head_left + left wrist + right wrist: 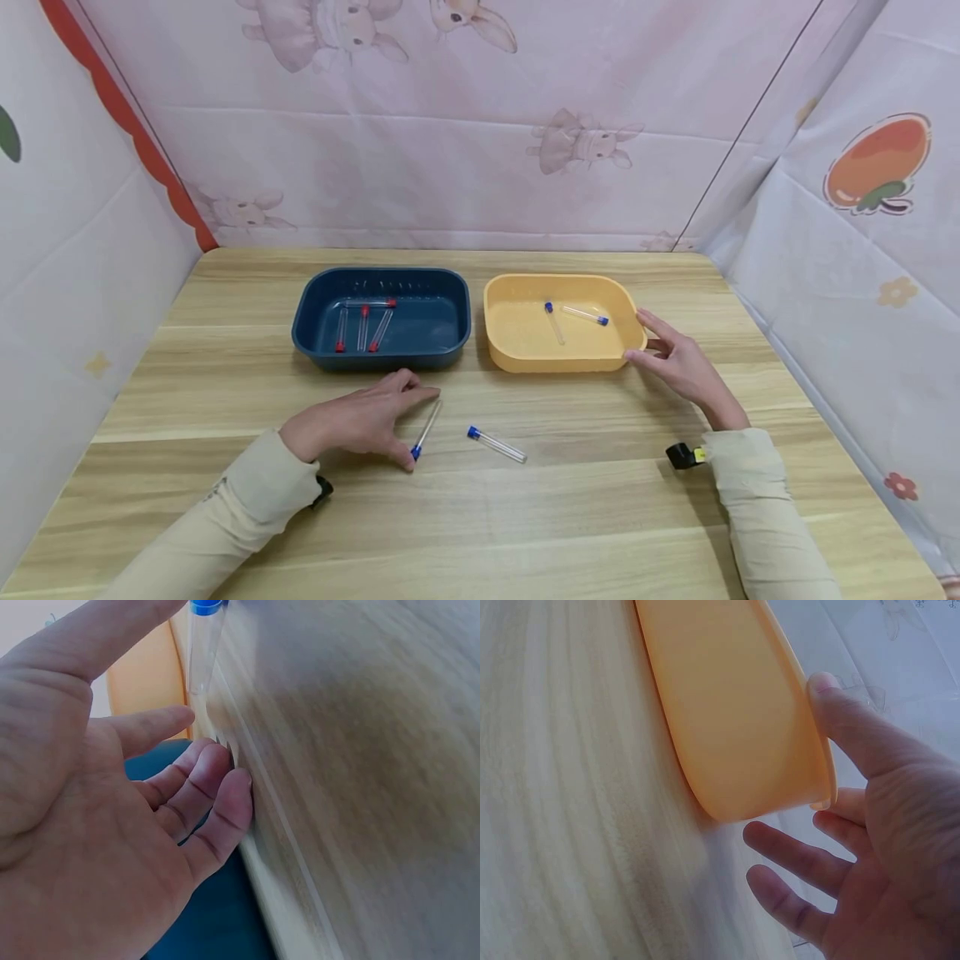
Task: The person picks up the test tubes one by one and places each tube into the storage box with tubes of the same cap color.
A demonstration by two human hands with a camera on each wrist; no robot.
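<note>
My left hand (360, 421) is over the table with thumb and index finger spread along a clear test tube with a blue cap (426, 429). The thumb tip is right at the cap, the index fingertip near the other end. In the left wrist view this tube (201, 656) shows beyond the fingers, and the other fingertips are low by the tabletop. A second blue-capped tube (498, 445) lies to the right. My right hand (682, 367) holds the yellow tray (558, 365) by its near right corner, thumb (855, 724) and fingers at the rim.
Two blue-capped tubes (586, 316) lie inside the yellow tray. To its left stands a dark blue tray (381, 362) with several red-capped tubes (363, 328). Printed cloth walls (450, 183) enclose the back and sides of the wooden table (525, 533).
</note>
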